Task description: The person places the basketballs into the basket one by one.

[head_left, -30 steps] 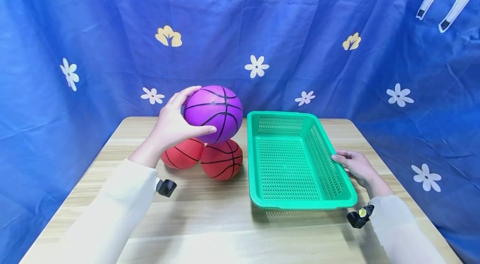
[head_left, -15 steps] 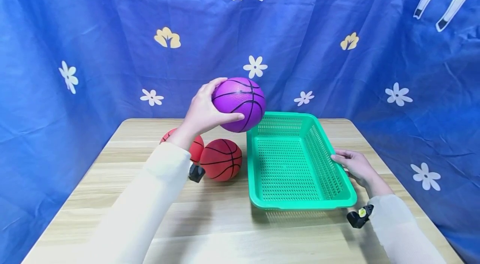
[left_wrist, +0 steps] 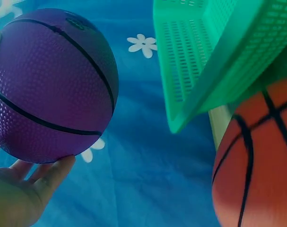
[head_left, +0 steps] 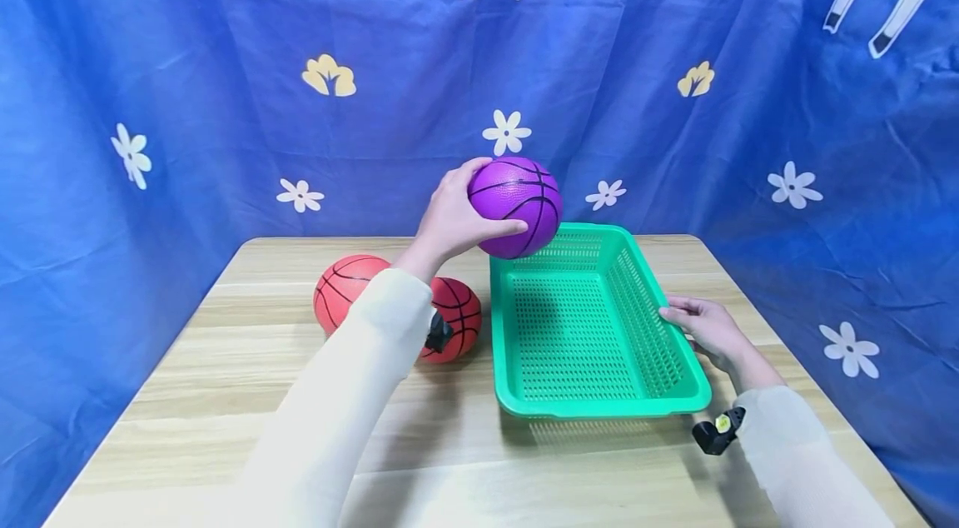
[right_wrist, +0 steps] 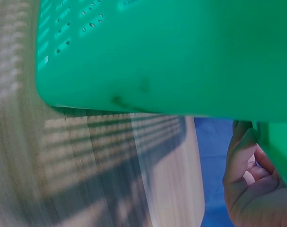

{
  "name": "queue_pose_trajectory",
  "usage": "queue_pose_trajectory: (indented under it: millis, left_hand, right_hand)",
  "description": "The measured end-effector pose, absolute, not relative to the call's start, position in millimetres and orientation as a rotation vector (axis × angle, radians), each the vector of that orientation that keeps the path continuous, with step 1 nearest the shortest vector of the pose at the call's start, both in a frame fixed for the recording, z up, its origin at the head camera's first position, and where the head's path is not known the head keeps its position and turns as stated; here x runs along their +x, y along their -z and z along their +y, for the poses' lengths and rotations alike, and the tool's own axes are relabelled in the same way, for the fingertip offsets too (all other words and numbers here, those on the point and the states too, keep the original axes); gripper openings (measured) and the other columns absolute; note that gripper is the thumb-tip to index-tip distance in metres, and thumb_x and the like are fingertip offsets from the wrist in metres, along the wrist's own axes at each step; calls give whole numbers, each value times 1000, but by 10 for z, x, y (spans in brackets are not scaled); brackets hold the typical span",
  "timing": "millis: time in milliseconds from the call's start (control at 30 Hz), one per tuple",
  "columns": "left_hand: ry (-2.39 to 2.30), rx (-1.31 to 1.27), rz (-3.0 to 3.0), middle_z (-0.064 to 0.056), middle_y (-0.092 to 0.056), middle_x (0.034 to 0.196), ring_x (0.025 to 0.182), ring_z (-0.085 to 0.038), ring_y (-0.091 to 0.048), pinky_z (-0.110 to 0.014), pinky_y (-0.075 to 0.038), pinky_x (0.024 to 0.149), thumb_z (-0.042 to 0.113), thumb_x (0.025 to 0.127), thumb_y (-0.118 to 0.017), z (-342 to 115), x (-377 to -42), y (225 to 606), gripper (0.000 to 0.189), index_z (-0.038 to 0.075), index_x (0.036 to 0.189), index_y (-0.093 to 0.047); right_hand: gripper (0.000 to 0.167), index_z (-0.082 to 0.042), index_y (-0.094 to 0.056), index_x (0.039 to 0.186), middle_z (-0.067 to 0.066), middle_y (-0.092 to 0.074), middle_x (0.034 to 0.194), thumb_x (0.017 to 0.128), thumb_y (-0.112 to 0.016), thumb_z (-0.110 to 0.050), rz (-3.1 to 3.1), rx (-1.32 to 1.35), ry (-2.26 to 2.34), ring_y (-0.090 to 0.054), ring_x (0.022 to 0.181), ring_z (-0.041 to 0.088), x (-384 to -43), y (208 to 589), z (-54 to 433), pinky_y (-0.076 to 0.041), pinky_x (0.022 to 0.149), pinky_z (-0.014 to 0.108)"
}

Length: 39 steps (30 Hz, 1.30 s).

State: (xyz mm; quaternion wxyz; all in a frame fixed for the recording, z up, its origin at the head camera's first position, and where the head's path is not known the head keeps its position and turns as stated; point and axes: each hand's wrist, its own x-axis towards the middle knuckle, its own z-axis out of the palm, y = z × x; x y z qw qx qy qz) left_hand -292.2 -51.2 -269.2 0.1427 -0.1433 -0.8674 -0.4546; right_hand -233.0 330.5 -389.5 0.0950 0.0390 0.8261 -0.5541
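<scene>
A purple basketball (head_left: pixel 524 203) is held up in my left hand (head_left: pixel 452 220), thumb along its lower front and fingers over its top. It overlaps the back left corner of the green plastic basket (head_left: pixel 599 409) in the head view. The left wrist view shows the purple basketball (left_wrist: pixel 53 90) with fingertips spread on its underside. My right hand (head_left: pixel 715 335) grips the basket's right rim, thumb on the upper edge. From the right wrist, the hand (right_wrist: pixel 252 182) shows curled fingers under that rim. No ball is seen inside the basket.
Two red basketballs, one further left (head_left: pixel 340 286) and one nearer the basket (head_left: pixel 462 318), sit on the wooden table (head_left: pixel 187 395), partly covered by the left sleeve. A blue patterned curtain (head_left: pixel 404 120) hangs behind and at both sides.
My left hand has carried the purple basketball rightward, from above the red balls to the basket's back left corner. The right hand and basket have stayed put.
</scene>
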Motion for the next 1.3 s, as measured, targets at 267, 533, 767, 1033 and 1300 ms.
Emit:
queue_pose_trajectory:
  millis: [267,533,767,1033,1300]
  left_hand:
    - [1355,-405,-2512,-4,-46,131,110,-23,-51,-40,-52,81,52,55,-88,-224,-3026,2787,99,28,139,-44]
    - [1336,-377,-2533,-6,-47,131,111,-25,-50,-42,-50,83,51,54,-89,61,-3071,2863,98,28,138,-44]
    - [1369,-330,-2532,-6,-46,132,114,-25,-46,-41,-51,82,52,55,-88,257,-3116,3027,100,27,140,-43]
    - [1430,-299,-2537,-7,-43,133,113,-25,-45,-42,-53,81,51,57,-88,435,-3122,3198,100,27,141,-40]
    - [1457,-261,-2572,-7,-41,136,116,-26,-46,-40,-51,84,48,59,-88,564,-3108,3375,100,26,143,-38]
  right_hand:
    - [65,3,-33,144,23,-48,134,96,-58,-33,2445,113,1654,-63,89,10,-2329,3894,3305,-54,74,32]
    - [65,4,-33,144,20,-52,130,96,-58,-32,2438,108,1664,-63,87,10,-2321,3903,3313,-55,72,32]
    - [65,4,-34,144,26,-44,137,96,-57,-33,2444,95,1658,-62,90,9,-2321,3911,3319,-54,75,33]
    - [66,3,-33,145,27,-42,138,96,-57,-34,2447,94,1644,-62,90,10,-2319,3899,3317,-55,75,33]
    - [65,4,-34,144,27,-43,137,96,-57,-34,2450,104,1651,-62,87,8,-2327,3911,3323,-55,74,33]
